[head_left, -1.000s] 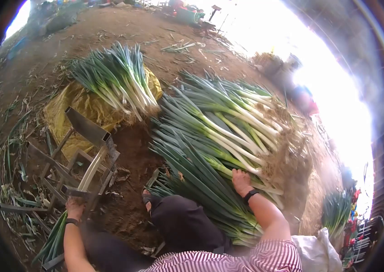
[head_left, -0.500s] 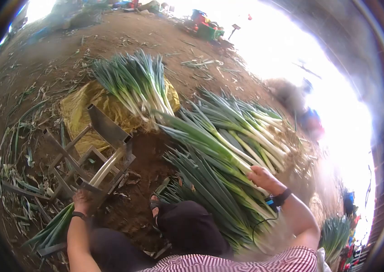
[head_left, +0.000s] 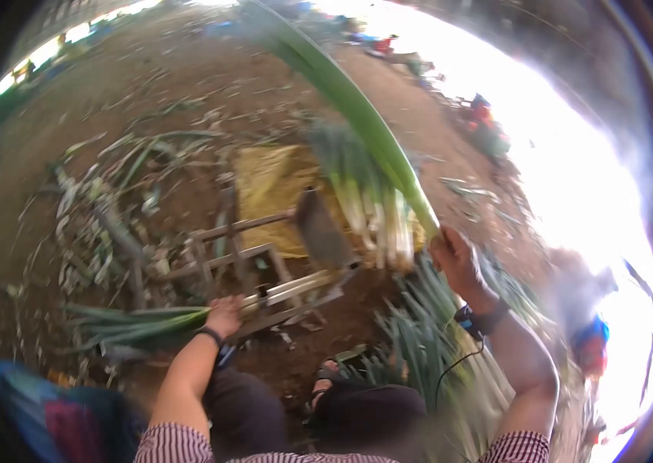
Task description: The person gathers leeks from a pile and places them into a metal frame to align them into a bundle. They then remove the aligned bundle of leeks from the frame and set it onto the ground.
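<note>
My right hand [head_left: 458, 262] is closed round the lower part of a long green onion [head_left: 365, 116], whose leaves reach up and away past the top of the view. My left hand [head_left: 224, 315] is closed on a few green onions [head_left: 141, 322] lying across a metal frame [head_left: 261, 255]. Their white stems [head_left: 296, 285] point right inside the frame and their leaves trail left. Right of my knees, beneath my right arm, lies a big pile of green onions [head_left: 419, 339].
Beyond the frame a yellow sack [head_left: 265, 181] lies on the dirt floor, with a bundle of green onions [head_left: 357, 177] on it. Loose leaves [head_left: 118, 185] litter the ground at left. A blue and dark red cloth-like thing [head_left: 72, 417] is at lower left.
My right hand has lifted a green onion from the pile and swung it up and forward. My left hand stays on the stems in the frame. The view has turned left.
</note>
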`<state>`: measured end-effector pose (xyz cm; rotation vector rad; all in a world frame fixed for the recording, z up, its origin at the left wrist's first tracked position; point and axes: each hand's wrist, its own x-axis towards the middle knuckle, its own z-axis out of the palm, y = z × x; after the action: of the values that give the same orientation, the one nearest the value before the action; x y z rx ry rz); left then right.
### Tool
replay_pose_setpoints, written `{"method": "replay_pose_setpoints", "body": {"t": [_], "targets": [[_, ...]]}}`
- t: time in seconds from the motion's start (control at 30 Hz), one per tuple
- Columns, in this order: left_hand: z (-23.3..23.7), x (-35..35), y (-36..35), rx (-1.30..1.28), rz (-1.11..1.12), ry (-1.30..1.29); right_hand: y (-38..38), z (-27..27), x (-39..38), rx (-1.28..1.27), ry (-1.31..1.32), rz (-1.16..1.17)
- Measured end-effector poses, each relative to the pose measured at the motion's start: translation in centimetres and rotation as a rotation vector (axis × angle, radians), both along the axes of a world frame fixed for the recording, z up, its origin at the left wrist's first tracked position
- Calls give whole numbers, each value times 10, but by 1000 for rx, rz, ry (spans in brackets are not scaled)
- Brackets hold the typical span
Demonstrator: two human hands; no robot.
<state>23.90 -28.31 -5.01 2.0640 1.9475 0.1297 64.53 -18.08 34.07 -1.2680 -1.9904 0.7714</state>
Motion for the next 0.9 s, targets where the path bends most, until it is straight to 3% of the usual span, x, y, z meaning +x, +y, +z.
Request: {"method": "replay_pose_setpoints", "body": {"t": [0.07,0.2,0.4,0.63,0.87,0.9], "targets": [[22,6,-5,-65,51,22,26,-11,-57,274,-128,125],[31,10,-5,-61,62,5,64,-57,-168,483,-87,389],[41,11,-7,-60,65,1,78,-158,-273,599,-39,697],[42,10,-6,-28,44,-34,74,-269,-277,410,-212,809],[33,7,-6,20,-7,64,59,-337,-259,187,-235,853],[37,7,-6,-62,10,11,58,-342,-258,162,-244,855]]}}
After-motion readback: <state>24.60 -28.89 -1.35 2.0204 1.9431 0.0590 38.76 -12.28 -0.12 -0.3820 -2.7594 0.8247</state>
